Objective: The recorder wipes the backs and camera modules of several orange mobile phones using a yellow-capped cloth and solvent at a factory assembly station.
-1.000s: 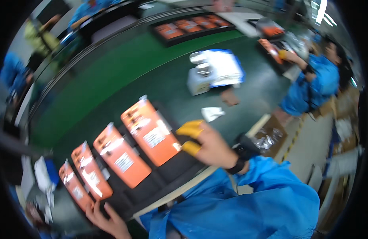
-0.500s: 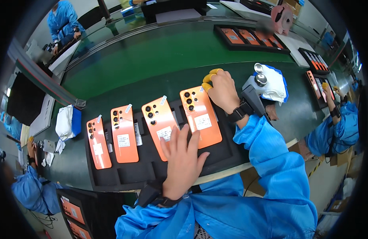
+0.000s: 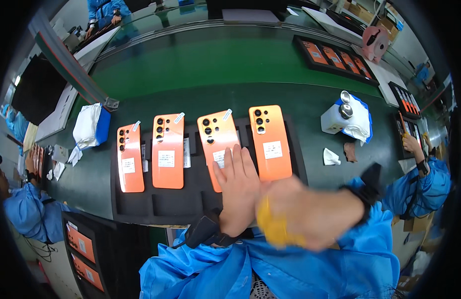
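Observation:
Orange smartphones lie face down in a row on a black foam tray (image 3: 135, 212). Three carry a small pale pull tab at the top: the leftmost phone (image 3: 129, 177), the second phone (image 3: 166, 142) and the third phone (image 3: 216, 142). The rightmost phone (image 3: 280, 162) shows none. My left hand (image 3: 237, 192) lies open, its fingers stretched over the lower right of the third phone, by the white label. In front of the rightmost phone, my right hand (image 3: 300, 214) is smeared by motion. Yellow finger covers show on it; whether it holds anything is hidden.
A white bottle with a metal top (image 3: 334, 119) stands beside white wipes (image 3: 357, 122) at right, near a crumpled wipe (image 3: 331, 157) and a brown scrap (image 3: 350, 152). More wipes (image 3: 87, 127) sit at left. Another phone tray (image 3: 335, 60) lies far right. Co-workers sit at both sides.
My right hand has come down from the top of the rightmost phone toward me. That phone's pull tab no longer shows. My left hand stays at the third phone; the view has shifted.

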A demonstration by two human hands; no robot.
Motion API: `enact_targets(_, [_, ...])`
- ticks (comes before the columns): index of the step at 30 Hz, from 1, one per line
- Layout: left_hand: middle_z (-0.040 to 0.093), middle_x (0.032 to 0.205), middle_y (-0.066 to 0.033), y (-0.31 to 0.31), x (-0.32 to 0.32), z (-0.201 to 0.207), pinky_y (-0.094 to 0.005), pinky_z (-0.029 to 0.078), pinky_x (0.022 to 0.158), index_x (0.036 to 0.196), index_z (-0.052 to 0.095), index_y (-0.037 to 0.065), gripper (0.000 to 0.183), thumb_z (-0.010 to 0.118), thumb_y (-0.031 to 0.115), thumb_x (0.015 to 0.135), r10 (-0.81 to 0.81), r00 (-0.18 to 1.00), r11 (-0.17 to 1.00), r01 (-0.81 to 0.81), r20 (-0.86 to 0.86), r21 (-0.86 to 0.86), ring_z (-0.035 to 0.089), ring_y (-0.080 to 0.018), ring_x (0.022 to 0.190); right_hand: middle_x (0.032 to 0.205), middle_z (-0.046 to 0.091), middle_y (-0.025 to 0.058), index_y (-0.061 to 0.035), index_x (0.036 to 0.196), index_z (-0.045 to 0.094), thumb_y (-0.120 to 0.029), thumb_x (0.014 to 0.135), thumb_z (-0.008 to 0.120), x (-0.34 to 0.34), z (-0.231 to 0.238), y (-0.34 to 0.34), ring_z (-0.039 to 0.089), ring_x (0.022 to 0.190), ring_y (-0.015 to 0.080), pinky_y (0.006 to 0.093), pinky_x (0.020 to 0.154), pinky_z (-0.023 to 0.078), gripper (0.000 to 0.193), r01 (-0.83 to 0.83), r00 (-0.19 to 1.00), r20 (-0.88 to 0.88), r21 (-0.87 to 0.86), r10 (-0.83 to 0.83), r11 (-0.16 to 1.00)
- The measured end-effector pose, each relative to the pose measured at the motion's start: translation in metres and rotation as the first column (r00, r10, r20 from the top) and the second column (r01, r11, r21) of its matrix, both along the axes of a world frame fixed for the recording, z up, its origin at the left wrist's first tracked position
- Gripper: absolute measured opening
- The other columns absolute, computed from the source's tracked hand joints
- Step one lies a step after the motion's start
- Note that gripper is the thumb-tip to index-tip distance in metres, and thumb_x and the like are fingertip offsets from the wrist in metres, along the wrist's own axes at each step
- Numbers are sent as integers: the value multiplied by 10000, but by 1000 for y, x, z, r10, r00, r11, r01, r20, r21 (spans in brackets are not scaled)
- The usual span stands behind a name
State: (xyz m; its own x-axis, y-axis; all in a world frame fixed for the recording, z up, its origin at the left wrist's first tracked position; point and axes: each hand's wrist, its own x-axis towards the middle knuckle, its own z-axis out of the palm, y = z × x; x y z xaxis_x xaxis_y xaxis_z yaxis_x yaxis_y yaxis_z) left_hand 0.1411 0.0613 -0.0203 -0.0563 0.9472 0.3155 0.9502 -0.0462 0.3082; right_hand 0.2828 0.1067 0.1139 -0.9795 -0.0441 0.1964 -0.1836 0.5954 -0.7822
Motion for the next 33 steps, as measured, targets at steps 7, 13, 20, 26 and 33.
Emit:
enact_targets(7, [325,1434,-272,-14,-13,-5,-650,153,1071,1357,392,-72,814,710,392,770,-41,997,999,41,-59,-11,268,-454,1348,998,569,129,-7,923,596,-69,845,564,-39,1,38,563,917,313,414,785,458,105,404,882,-332,169,-334,899])
enact_targets(13, [335,1413,-301,-34,-46,18,-656,123,1062,1295,406,-103,736,715,342,797,94,995,994,-92,29,-57,250,-449,1354,978,589,145,-21,934,648,-130,825,603,-83,-86,120,553,964,322,409,823,418,161,802,578,-190,314,-794,509])
enact_targets(20, [357,1400,-275,-43,-67,15,-671,149,1046,1324,385,-107,794,736,343,772,147,989,985,-145,12,-90,269,-455,1335,985,601,130,-57,917,693,-183,798,652,-96,-101,131,552,999,299,427,859,345,178,843,398,-118,439,-910,312])
enact_targets(26, [356,1395,-273,-43,-68,11,-670,155,1048,1332,374,-108,806,745,329,765,133,989,989,-128,64,-78,254,-455,1343,904,595,98,-39,751,709,-120,706,696,-102,-95,123,528,981,272,422,895,299,93,858,387,-150,420,-910,296])
enact_targets(33, [365,1399,-259,-40,-69,-11,-659,160,1058,1364,371,-58,760,672,340,790,132,987,988,-138,-87,-75,270,-440,1347,947,534,73,-75,756,664,-105,641,641,-97,-11,-5,471,1040,262,514,948,250,121,223,968,-179,285,-177,932])
